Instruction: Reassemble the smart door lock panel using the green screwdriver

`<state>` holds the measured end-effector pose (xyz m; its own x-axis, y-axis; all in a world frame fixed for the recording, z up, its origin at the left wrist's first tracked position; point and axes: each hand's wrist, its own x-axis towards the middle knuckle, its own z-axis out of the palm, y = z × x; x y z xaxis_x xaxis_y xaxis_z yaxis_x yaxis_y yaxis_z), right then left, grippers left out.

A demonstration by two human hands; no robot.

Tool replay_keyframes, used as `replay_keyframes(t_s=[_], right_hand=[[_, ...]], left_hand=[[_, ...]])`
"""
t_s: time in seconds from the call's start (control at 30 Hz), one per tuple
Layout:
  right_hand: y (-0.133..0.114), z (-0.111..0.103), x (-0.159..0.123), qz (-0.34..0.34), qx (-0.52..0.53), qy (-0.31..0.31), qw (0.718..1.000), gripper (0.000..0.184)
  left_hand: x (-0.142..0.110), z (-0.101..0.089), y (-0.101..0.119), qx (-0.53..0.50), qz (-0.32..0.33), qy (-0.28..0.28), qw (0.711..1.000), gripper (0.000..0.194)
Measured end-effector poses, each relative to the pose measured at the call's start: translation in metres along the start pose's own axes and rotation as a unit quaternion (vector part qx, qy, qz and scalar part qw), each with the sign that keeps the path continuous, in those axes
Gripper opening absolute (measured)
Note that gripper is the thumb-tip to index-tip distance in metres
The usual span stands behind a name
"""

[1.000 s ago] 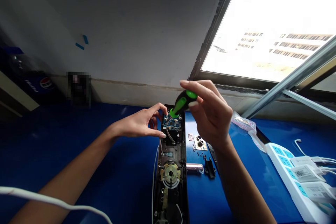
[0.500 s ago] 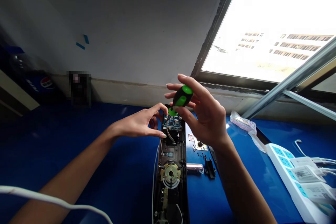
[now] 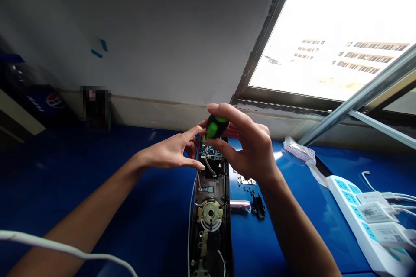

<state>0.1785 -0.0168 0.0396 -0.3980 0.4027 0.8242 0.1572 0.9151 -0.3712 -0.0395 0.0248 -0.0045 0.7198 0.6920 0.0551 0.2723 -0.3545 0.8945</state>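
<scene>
A green and black screwdriver is in my right hand, its handle between thumb and fingers. It stands over the far end of an opened, long black device casing; its tip is hidden. My left hand holds the casing's left edge, thumb on the rim and index finger beside the screwdriver. Inside the casing are a blue circuit board, thin wires and a round speaker-like part. Small dark screws lie right of it.
On the blue table, a black plastic piece and a shiny pinkish cylinder lie right of the casing. Farther right is a white power strip with plugs. A white cable crosses the lower left. A Pepsi bottle stands far left.
My right hand and the screwdriver have shifted slightly left and down, with the fingers wrapped farther around the handle. My left hand stays at the casing.
</scene>
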Motion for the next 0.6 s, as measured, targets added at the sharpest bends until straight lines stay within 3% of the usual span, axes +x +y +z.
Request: replay_keyframes(t_s=[0.23,0.4,0.6], right_hand=[[-0.0021,0.0047,-0.0018,-0.001,-0.034,0.025,0.999,0.064],[-0.0001,0.0074,-0.0013,0.022,-0.03,0.046,0.998,0.064],[0.0042,0.0083,-0.0035,0.047,-0.042,0.05,0.997,0.066]], left_hand=[[0.0006,0.0004,-0.0014,-0.006,0.022,-0.006,1.0,0.062],[0.0021,-0.0013,-0.0014,-0.017,0.004,-0.012,1.0,0.084],[0.0044,-0.0029,-0.0034,-0.008,-0.008,-0.014,1.0,0.082]])
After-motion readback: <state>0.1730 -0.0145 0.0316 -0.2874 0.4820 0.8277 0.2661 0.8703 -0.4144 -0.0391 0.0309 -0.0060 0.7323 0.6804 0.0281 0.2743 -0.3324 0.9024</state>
